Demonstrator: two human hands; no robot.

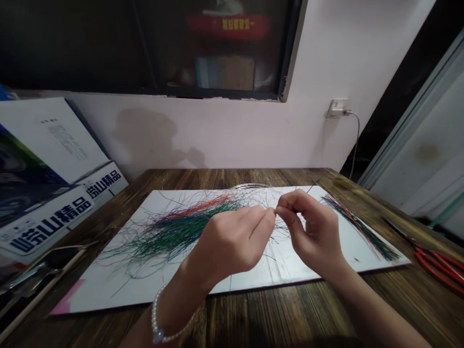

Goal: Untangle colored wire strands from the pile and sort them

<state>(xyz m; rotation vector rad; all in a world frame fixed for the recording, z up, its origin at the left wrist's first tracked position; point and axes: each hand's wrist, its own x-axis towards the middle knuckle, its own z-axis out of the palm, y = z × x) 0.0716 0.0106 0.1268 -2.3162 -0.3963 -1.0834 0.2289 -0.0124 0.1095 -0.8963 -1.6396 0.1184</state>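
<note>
My left hand (241, 237), with a beaded bracelet (155, 314) on the wrist, is closed in a pinch above the white board (137, 292). Against its fingertips, my right hand (313, 227) pinches with thumb and forefinger. Thin dark strands stick out below the left hand and above the right, apparently wire; the part between the fingertips is too small to see clearly. Under and left of my left hand lies a loose, tangled heap of green, blue, purple and red wires (170, 234). A neater bundle of coloured wires (364, 229) lies at the board's right end.
Red-handled scissors (440, 266) lie on the wooden table (253, 319) to the right. Printed boxes (65, 208) and a tray with metal tools (32, 282) stand at the left. Behind are the wall, a dark window (152, 48) and a plugged-in socket (338, 108).
</note>
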